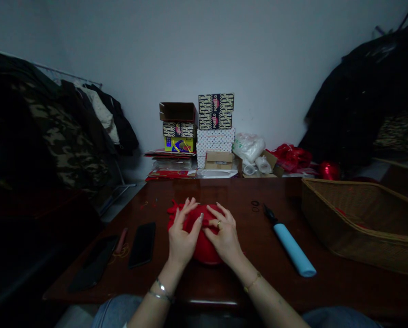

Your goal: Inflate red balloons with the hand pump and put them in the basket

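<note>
nearest, the denim-clad legs [340,317] sit on the near side of the red round thing [207,248], which rests on the dark table [340,283] between and under both hands. the left hand [184,232] lies on its left side, thumb and fingers parted; the right hand [223,231] lies on its right, thumb and finger narrowly set over a raised red fold, though whether they pinch it i cannot tell. it looks thin-skinned, likely light, soft and a little slippery, perhaps easily punctured by nails; the gathered fold seems the best hold, with flat palms steadying the sides. left of the red round thing lie a dark phone [141,244], then a reddish stick [121,240] and a second dark slab [94,264]. to its right, a light-blue tube [294,250] with a black nozzle may catch the right forearm; farther right stands a wicker basket [368,248]. beyond it to the right lie black bands [255,204]; well behind it, boxes [216,141] are stacked against the wall.
</note>
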`<control>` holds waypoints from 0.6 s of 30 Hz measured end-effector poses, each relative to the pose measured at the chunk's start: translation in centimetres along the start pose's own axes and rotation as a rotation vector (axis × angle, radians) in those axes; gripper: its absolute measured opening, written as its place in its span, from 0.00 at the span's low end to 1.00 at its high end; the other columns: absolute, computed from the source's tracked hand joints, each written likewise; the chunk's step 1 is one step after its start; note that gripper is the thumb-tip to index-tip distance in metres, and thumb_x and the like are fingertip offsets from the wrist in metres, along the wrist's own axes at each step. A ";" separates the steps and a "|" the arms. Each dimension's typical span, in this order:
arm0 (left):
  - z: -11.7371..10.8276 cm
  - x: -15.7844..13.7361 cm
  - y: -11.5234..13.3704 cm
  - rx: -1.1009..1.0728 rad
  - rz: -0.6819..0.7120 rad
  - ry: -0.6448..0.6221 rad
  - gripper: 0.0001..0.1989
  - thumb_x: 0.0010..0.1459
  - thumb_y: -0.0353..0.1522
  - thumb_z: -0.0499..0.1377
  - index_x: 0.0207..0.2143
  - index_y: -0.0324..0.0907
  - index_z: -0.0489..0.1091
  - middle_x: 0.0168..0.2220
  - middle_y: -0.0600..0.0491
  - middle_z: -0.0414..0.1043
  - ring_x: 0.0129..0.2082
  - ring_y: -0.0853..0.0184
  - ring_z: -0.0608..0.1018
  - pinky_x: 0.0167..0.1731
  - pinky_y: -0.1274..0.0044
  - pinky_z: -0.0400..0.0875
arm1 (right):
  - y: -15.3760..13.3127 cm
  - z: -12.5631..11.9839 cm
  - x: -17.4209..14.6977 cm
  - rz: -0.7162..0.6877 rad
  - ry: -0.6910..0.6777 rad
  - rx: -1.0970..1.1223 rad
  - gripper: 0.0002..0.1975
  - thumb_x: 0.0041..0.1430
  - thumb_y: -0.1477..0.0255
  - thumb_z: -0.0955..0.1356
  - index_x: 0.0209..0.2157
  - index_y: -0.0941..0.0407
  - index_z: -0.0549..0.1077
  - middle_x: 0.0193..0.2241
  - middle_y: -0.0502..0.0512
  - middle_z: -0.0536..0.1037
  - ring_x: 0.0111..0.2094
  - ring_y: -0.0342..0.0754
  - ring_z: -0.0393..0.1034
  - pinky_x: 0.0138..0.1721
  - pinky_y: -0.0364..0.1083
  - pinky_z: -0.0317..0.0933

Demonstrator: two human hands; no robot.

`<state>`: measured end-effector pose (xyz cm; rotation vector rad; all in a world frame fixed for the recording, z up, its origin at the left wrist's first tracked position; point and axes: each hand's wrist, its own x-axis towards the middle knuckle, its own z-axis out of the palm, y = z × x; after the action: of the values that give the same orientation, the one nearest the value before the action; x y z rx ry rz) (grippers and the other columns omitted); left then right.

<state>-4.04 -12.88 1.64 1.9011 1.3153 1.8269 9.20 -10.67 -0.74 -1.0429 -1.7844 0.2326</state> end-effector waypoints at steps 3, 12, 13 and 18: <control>-0.9 0.0 0.4 0.242 0.258 -0.041 0.11 0.54 0.29 0.58 0.40 0.47 0.73 0.49 0.50 0.71 0.56 0.57 0.65 0.59 0.54 0.38 | 0.0 0.0 0.0 0.012 0.021 -0.007 0.02 0.51 0.71 0.67 0.26 0.51 0.73 0.50 0.51 0.72 0.58 0.56 0.53 0.57 0.63 0.43; 0.0 -0.7 -0.4 0.531 0.428 -0.168 0.13 0.55 0.27 0.56 0.42 0.48 0.73 0.46 0.51 0.74 0.55 0.55 0.67 0.57 0.49 0.30 | 0.6 0.1 0.0 0.016 0.080 -0.081 0.03 0.52 0.71 0.66 0.26 0.52 0.71 0.50 0.53 0.72 0.58 0.54 0.52 0.56 0.62 0.44; -0.1 -0.7 -0.3 0.539 0.423 -0.183 0.12 0.55 0.28 0.56 0.41 0.48 0.73 0.46 0.51 0.74 0.55 0.55 0.67 0.57 0.49 0.30 | 0.6 0.1 0.0 0.005 0.087 -0.095 0.02 0.51 0.71 0.66 0.26 0.52 0.71 0.50 0.54 0.71 0.59 0.55 0.52 0.56 0.62 0.45; -0.4 -0.3 0.6 0.581 0.357 -0.234 0.10 0.56 0.30 0.55 0.38 0.48 0.74 0.44 0.52 0.75 0.53 0.55 0.69 0.56 0.48 0.30 | 0.4 -0.1 -0.1 -0.092 0.111 -0.198 0.03 0.50 0.75 0.66 0.26 0.53 0.71 0.51 0.53 0.71 0.59 0.57 0.50 0.57 0.64 0.43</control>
<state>-4.04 -13.65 1.92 2.7017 1.6277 1.3723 9.51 -10.51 -1.01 -1.0869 -1.7747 -0.0593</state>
